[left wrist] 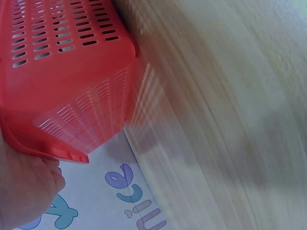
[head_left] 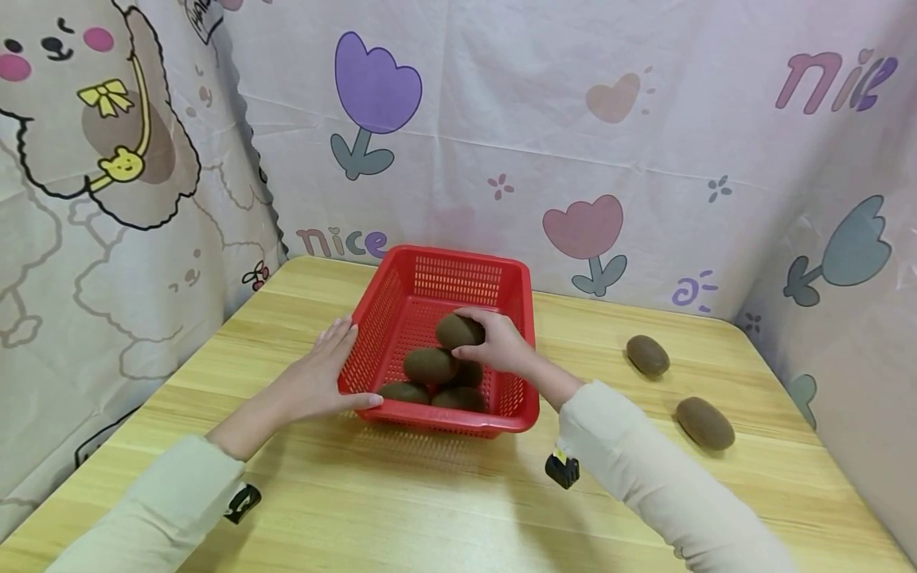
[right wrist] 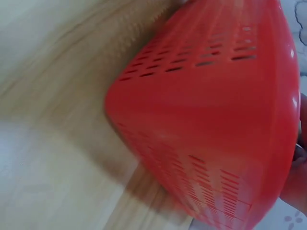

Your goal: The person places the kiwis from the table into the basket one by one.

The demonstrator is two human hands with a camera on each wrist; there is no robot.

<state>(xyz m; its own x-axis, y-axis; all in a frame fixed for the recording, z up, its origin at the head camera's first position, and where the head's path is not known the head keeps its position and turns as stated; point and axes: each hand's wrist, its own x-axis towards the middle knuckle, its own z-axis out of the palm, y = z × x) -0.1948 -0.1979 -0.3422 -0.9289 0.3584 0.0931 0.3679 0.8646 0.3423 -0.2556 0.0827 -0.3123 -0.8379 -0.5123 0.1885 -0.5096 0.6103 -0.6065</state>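
Observation:
A red plastic basket [head_left: 516, 278] with slotted walls stands on the table. My left hand [head_left: 318, 378] lies at its near left corner, fingers straight along the left rim and thumb on the front rim. Inside the basket, my right hand [head_left: 497, 342] grips a brown kiwi [head_left: 450, 330] from the right, above several other kiwis [head_left: 428, 366] piled toward the front. In the right wrist view, the basket wall [right wrist: 192, 110] hides most of that hand. The left wrist view has the left hand [left wrist: 29, 187] against the basket's rim [left wrist: 57, 155].
Two more kiwis, one farther back [head_left: 648, 356] and one nearer [head_left: 705, 423], lie on the wooden table [head_left: 430, 509] to the right of the basket. A patterned cloth [head_left: 473, 103] hangs behind the table and along both sides.

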